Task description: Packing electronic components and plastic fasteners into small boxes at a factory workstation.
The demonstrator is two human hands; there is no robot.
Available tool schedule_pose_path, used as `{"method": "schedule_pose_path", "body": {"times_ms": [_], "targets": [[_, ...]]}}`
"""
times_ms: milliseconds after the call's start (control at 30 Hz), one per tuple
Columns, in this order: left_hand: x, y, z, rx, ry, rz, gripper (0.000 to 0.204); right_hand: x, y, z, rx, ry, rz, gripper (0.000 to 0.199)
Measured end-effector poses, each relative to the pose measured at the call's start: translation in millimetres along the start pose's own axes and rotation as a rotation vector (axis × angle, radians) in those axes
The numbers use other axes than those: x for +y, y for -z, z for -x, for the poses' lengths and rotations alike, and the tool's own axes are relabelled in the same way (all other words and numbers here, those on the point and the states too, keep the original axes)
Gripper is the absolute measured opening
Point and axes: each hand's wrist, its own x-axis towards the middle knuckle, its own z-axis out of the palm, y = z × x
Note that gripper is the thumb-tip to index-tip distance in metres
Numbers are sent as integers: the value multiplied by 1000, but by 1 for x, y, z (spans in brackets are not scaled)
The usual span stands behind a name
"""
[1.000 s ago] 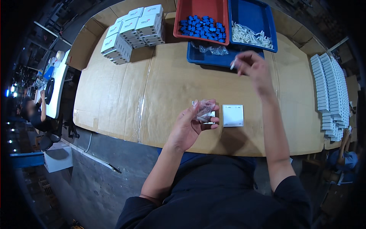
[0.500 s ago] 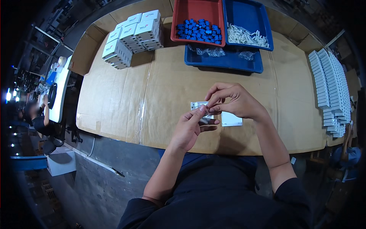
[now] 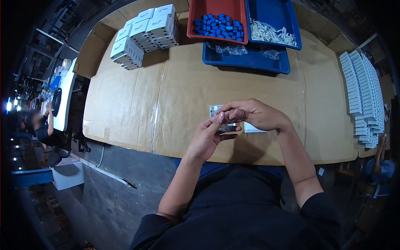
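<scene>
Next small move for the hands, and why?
I'd keep the left hand steady around the clear plastic and perhaps lift the right hand slightly: its fingers meet the left's there and hide most of the plastic, so a quick check seems sensible.

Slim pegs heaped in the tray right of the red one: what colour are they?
The slim pegs are white, best seen in the head view.

White-topped table (image 3: 61,112) at far left, dark-clothed person (image 3: 44,136) beside it, large white box (image 3: 68,177) nearby, grey concrete floor (image 3: 109,200)
</scene>
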Motion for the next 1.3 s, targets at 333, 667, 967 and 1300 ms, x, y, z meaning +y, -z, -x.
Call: {"method": "schedule_pose_path", "body": {"times_ms": [333,667,967,1300], "targets": [[-10,7,-4,-12,-7,-27,41,-4,4,2,52,-63,110,30],[-23,9,10,9,76,-133,49,47,201,-8,1099,-31,736,20],[-31,2,16,-11,114,-158,46,58,285,-18,1133,-367,1344,20],[-27,3,12,-17,97,-212,49,71,304,2,1306,23,1127,29]]}}
